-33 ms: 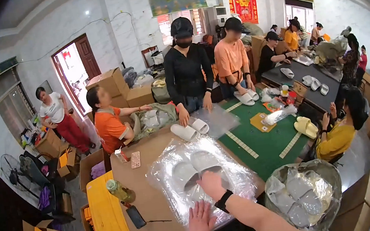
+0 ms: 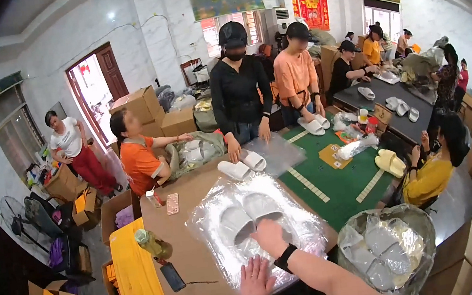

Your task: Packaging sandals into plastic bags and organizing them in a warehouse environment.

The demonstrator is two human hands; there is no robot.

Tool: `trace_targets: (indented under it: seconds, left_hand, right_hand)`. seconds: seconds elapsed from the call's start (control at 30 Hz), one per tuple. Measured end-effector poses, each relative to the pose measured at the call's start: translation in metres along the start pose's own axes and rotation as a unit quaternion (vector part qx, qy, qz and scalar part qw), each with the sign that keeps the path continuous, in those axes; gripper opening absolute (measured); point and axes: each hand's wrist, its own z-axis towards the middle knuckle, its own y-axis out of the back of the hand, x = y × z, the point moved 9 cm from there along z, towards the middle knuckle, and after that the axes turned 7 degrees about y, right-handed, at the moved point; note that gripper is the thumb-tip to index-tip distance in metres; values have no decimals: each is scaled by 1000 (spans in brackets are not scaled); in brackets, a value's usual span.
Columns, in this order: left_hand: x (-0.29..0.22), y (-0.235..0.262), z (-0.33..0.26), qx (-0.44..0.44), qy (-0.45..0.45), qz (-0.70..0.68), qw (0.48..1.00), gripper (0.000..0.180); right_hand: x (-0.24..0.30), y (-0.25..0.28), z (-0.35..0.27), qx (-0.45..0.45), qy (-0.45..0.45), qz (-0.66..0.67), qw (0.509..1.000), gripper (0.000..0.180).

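Observation:
A pair of white slippers (image 2: 248,215) lies side by side on a large clear plastic bag (image 2: 225,255), which is spread over the cardboard-covered table (image 2: 195,294). My right hand (image 2: 269,237), with a black band on its wrist, sits at the heel of the right slipper with its fingers curled on it. My left hand (image 2: 254,281) lies flat on the near edge of the plastic bag with its fingers spread.
A person in black (image 2: 238,97) across the table handles another pair of white slippers (image 2: 243,166) and a plastic bag. A big bag of slippers (image 2: 387,250) stands at my right. A green bottle (image 2: 152,244), a yellow crate (image 2: 134,272) and a phone (image 2: 172,276) are at my left. Several other people work at nearby tables among cardboard boxes.

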Motion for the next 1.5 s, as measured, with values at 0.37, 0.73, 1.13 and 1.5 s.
trace_targets:
  seconds: [0.37, 0.73, 1.13, 1.5]
  left_hand:
    - [4, -4, 5, 7, 11, -1, 1000, 66]
    - [5, -2, 2, 5, 28, -5, 1000, 65]
    - [-1, -1, 15, 57, 17, 16, 998, 66]
    - [4, 15, 16, 35, 80, -93, 992, 74]
  right_hand:
    - [-26, -19, 29, -80, -22, 79, 993, 26]
    - [-137, 35, 12, -166, -82, 116, 976, 23]
    - [-354, 243, -250, -250, -247, -3, 936, 26]
    - [-429, 108, -455, -130, -408, 6, 904, 30]
